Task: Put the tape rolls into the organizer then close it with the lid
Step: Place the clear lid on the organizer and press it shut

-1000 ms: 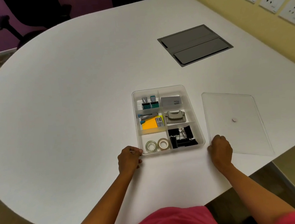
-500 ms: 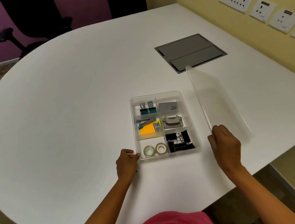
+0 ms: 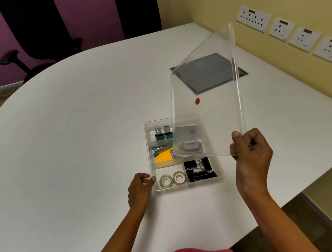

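Note:
A clear plastic organizer (image 3: 149,147) with several compartments sits on the white table. Two tape rolls lie in its near-left compartment: a clear one (image 3: 165,181) and a whitish one (image 3: 179,177). My left hand (image 3: 139,188) rests against the organizer's near-left corner, fingers curled on the rim. My right hand (image 3: 250,155) grips the near corner of the clear lid (image 3: 215,106), which hangs tilted in the air above the organizer's right half. A small red dot shows on the lid.
Other compartments hold black binder clips (image 3: 199,170), yellow sticky notes (image 3: 163,157), stamps and a stapler. A grey cable hatch (image 3: 209,71) is set into the table behind. Wall sockets (image 3: 281,29) line the yellow wall at right. A black chair (image 3: 35,46) stands beyond the table.
My right hand took the lid off the table at the right and swung it up and leftward over the organizer. My left hand stayed at the organizer's corner.

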{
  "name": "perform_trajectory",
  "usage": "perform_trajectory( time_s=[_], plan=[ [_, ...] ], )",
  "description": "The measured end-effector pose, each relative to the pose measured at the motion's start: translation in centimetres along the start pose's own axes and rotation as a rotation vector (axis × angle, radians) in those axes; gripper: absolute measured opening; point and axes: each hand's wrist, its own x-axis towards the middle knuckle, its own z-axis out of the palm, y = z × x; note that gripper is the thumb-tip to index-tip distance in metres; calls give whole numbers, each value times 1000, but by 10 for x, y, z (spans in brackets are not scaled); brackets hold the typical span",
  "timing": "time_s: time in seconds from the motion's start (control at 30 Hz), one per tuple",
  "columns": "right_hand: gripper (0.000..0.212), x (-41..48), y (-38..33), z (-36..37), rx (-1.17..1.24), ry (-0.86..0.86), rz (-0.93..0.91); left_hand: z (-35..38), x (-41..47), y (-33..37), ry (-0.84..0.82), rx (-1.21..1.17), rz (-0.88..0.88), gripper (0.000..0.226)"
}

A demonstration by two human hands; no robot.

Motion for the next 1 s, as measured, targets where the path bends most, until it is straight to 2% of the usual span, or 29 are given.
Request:
perform_trajectory(
  time_s=[0.07,0.13,0.27,0.37,0.47,0.6,0.73,1.0],
  plan=[
    [46,11,11,-3,246,-36,223,-1,0,-2,16,-24,-40,25],
    [47,17,28,-8,353,-55,385,-1,1,-5,24,-49,-48,29],
    [42,17,69,-24,308,5,608,-2,2,-10,14,-68,-25,33],
    [38,14,92,-38,341,40,696,-1,1,-13,-17,-44,1,36],
    [39,13,105,-50,196,42,701,0,-1,-13,-28,-16,33,38],
    [40,8,116,-57,-267,-33,603,3,-4,-11,30,49,9,38],
    [27,6,125,-60,-667,-57,526,5,-5,-13,23,128,1,31],
    [23,9,139,-54,-863,-106,432,6,-1,-24,-49,65,-41,25]
  ],
)
